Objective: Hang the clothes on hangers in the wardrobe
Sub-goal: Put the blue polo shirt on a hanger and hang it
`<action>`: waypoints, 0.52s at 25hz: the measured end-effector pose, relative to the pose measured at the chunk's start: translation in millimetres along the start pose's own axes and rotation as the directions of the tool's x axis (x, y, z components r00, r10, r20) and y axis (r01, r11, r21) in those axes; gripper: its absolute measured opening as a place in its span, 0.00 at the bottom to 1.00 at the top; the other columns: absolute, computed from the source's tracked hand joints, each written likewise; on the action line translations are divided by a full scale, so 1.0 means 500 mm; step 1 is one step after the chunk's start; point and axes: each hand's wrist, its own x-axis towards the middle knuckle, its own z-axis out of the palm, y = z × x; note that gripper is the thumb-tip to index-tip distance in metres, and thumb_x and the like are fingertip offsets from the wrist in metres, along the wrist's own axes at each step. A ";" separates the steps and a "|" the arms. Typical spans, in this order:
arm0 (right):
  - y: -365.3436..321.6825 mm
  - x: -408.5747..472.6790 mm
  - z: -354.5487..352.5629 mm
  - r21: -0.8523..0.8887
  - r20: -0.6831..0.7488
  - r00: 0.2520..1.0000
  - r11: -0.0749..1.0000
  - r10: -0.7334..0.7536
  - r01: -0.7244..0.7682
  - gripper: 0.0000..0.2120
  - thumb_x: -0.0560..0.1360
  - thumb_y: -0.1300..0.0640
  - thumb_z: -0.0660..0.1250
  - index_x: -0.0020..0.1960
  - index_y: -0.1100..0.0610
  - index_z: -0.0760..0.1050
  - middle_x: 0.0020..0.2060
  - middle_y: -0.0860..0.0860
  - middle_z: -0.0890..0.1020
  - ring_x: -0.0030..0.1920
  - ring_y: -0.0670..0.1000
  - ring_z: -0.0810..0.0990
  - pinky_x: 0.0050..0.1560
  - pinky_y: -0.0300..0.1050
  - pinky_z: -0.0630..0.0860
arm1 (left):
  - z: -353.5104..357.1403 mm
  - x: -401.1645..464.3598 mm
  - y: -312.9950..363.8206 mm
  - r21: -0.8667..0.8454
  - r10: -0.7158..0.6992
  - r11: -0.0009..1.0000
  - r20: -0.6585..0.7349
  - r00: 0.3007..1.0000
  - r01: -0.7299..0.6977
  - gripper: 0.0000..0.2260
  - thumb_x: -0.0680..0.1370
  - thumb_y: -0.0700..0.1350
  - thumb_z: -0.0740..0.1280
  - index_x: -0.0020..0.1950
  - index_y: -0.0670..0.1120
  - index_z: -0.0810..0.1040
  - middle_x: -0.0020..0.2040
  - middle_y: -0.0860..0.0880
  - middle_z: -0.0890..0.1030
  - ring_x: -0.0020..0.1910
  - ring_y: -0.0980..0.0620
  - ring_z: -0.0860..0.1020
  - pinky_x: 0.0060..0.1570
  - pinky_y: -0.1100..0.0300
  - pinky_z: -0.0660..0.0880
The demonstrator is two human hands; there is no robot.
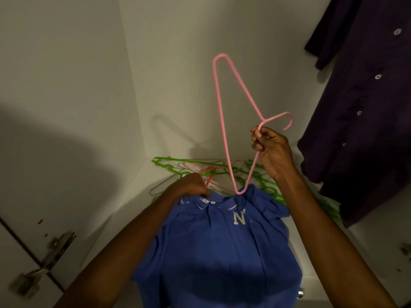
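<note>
A blue polo shirt [218,252] with a white "N" on its chest lies on the white wardrobe shelf [124,210], collar pointing away from me. My left hand [191,185] grips the collar at its left side. My right hand [271,150] holds a pink wire hanger [219,94] by the neck just below its hook. The hanger stands on end, and its lower corner touches the shirt's collar on the right.
A heap of green, pink and bare wire hangers [200,170] lies at the back of the shelf. A dark purple buttoned garment [360,107] hangs at the right. The wardrobe door hinge [53,252] sits at the lower left.
</note>
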 end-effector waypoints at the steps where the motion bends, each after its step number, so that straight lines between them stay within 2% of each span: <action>1: -0.005 0.003 0.007 0.059 0.007 1.000 0.998 -0.007 0.006 0.09 0.71 0.68 0.68 0.42 0.59 0.86 0.40 0.54 0.85 0.36 0.46 0.77 0.32 0.34 0.67 | 0.000 0.002 0.007 0.022 0.038 0.999 0.015 0.999 -0.038 0.18 0.64 0.55 0.81 0.44 0.43 0.86 0.38 0.47 0.82 0.38 0.51 0.81 0.38 0.59 0.74; 3: -0.001 0.007 0.018 0.174 0.012 1.000 0.985 -0.014 0.012 0.11 0.72 0.68 0.67 0.43 0.59 0.86 0.41 0.54 0.84 0.35 0.45 0.77 0.31 0.34 0.66 | 0.004 0.006 0.012 0.094 0.163 0.983 -0.038 0.986 -0.159 0.13 0.70 0.53 0.80 0.44 0.45 0.88 0.38 0.50 0.84 0.38 0.54 0.79 0.38 0.60 0.73; 5: 0.017 0.006 0.029 0.261 0.018 1.000 0.965 -0.005 0.000 0.08 0.73 0.69 0.66 0.47 0.63 0.83 0.40 0.55 0.83 0.32 0.44 0.75 0.31 0.34 0.66 | 0.000 0.004 0.013 0.191 0.264 0.956 -0.235 0.936 -0.222 0.10 0.73 0.52 0.76 0.49 0.48 0.89 0.46 0.48 0.87 0.45 0.50 0.83 0.44 0.57 0.79; 6: 0.031 0.004 0.034 0.287 0.021 1.000 0.958 0.001 -0.007 0.07 0.73 0.69 0.66 0.49 0.65 0.81 0.40 0.55 0.83 0.30 0.43 0.74 0.31 0.34 0.66 | -0.004 0.001 0.013 0.181 0.275 0.958 -0.353 0.894 -0.224 0.11 0.72 0.53 0.73 0.50 0.49 0.89 0.47 0.47 0.87 0.46 0.47 0.84 0.45 0.54 0.80; 8: 0.063 -0.002 0.041 0.333 0.016 1.000 0.943 0.021 -0.025 0.07 0.71 0.69 0.69 0.50 0.66 0.80 0.38 0.55 0.82 0.27 0.43 0.70 0.30 0.34 0.64 | -0.018 -0.003 0.015 0.072 0.309 0.946 -0.497 0.811 -0.316 0.10 0.72 0.53 0.73 0.49 0.51 0.89 0.43 0.48 0.87 0.43 0.48 0.84 0.42 0.53 0.80; 10: 0.086 -0.007 0.048 0.378 -0.006 0.999 0.925 0.045 -0.039 0.07 0.70 0.69 0.69 0.47 0.65 0.82 0.36 0.55 0.82 0.25 0.43 0.67 0.30 0.34 0.64 | -0.039 -0.008 0.017 -0.053 0.337 0.900 -0.547 0.766 -0.433 0.06 0.73 0.50 0.78 0.47 0.50 0.89 0.40 0.50 0.87 0.38 0.55 0.83 0.39 0.55 0.80; 13: 0.110 -0.007 0.068 0.344 -0.014 0.998 0.937 0.067 -0.058 0.07 0.71 0.70 0.67 0.48 0.66 0.83 0.35 0.54 0.82 0.26 0.43 0.66 0.29 0.35 0.63 | -0.074 -0.024 0.025 -0.188 0.334 0.856 -0.509 0.793 -0.482 0.07 0.72 0.47 0.80 0.47 0.47 0.89 0.39 0.55 0.87 0.36 0.64 0.80 0.39 0.66 0.77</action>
